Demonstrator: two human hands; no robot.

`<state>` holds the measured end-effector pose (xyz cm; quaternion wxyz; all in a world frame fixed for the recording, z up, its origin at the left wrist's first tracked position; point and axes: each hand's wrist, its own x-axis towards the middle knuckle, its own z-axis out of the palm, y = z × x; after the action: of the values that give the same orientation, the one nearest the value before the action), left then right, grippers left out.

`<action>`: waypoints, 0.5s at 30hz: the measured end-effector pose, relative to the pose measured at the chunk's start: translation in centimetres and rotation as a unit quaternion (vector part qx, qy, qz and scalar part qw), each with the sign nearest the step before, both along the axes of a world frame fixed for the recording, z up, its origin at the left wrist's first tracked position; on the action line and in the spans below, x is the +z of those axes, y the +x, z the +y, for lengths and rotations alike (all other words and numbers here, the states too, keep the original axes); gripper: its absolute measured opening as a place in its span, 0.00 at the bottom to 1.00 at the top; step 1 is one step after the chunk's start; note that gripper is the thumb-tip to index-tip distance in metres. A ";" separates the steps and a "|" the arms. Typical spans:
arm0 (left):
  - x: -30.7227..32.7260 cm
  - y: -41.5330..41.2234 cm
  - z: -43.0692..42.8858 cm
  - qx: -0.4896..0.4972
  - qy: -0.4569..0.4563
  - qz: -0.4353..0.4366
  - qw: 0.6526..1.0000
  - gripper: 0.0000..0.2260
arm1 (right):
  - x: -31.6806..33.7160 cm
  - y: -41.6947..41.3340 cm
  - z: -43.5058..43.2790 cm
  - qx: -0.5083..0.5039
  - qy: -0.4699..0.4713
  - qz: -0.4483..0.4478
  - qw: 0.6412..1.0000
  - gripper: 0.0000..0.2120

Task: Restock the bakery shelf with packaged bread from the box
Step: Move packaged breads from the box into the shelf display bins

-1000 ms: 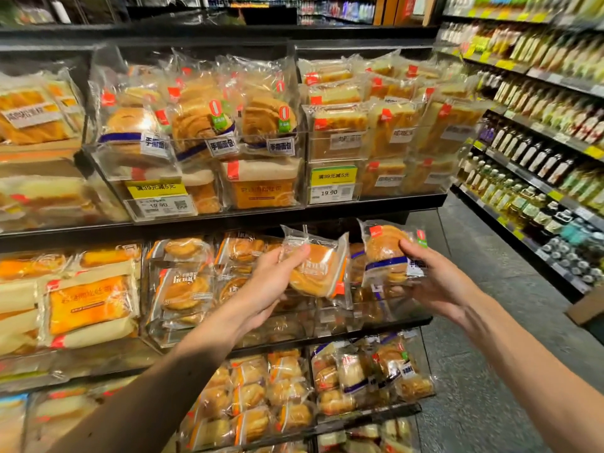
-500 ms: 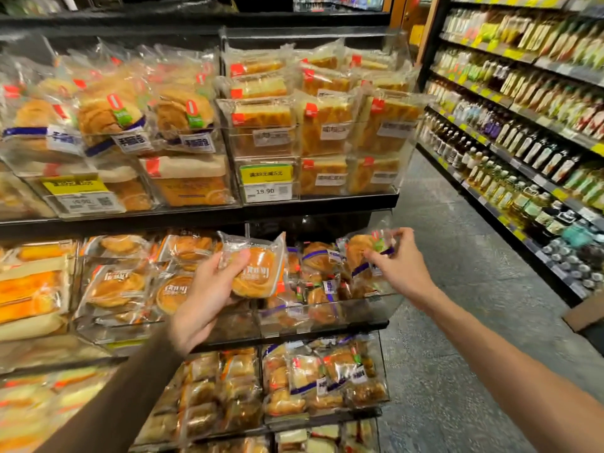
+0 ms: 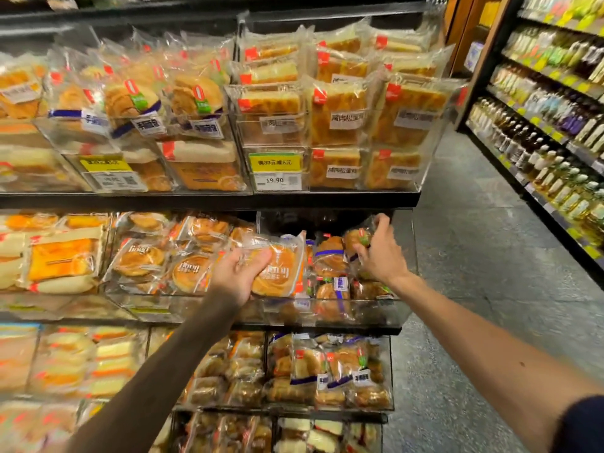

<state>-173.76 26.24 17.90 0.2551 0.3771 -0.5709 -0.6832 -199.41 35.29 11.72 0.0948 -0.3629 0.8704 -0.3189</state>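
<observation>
My left hand grips a clear packet with a round golden bun in front of the middle shelf. My right hand holds a packet of bread with a blue band and a green sticker, pushed into the clear bin at the right end of that shelf, beside similar blue-banded packets. The box is not in view.
The bakery rack holds several tiers of packed bread: sliced loaves above, round buns at the left, small packets below. A yellow price tag hangs on the upper bin. Bottle shelves line the aisle's right side.
My right hand has carried its packet down and inward into the right bin. My left hand with the round bun sits lower and closer to the shelf front. The view has shifted right.
</observation>
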 end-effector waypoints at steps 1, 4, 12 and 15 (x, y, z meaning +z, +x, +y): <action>-0.1 -0.1 0.1 0.003 -0.015 -0.010 1.000 0.34 | -0.4 -0.3 -0.1 0.000 0.014 0.002 1.000 0.31; -1.5 -0.4 -0.7 -0.006 -0.049 -0.018 0.999 0.44 | -1.7 -1.3 -0.5 -0.015 0.049 0.065 0.997 0.34; -0.7 -1.5 -0.5 -0.056 -0.091 -0.014 0.994 0.30 | -2.9 -1.6 -0.9 0.096 0.327 0.432 0.835 0.27; -0.4 -1.7 -0.3 -0.058 -0.093 -0.027 0.994 0.23 | -1.9 -2.5 -1.0 0.126 0.389 0.499 0.764 0.23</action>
<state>-175.46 25.96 17.52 0.2341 0.3363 -0.6597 -0.6300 -201.91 34.29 9.80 -0.1808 -0.5096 0.7904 0.2878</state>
